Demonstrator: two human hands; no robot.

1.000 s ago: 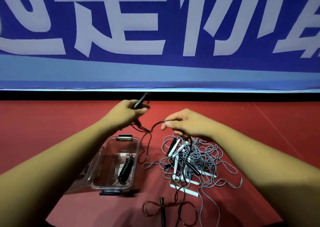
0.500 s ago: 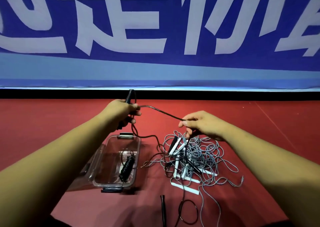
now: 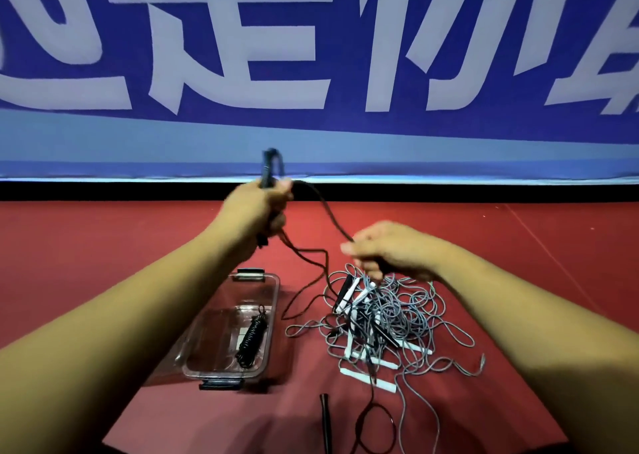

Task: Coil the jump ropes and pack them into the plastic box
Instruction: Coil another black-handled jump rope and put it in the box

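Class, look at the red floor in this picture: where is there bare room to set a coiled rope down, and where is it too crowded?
Bare red floor lies left of the plastic box, and more right of the tangled pile of ropes. The strip between box and pile is crossed by the black rope; near the loose black handle it is cluttered too.

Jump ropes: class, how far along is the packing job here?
Done: one coiled black rope lies in the clear plastic box. In hand: left hand grips a black handle, right hand feeds its cord. Left: the grey tangled pile.
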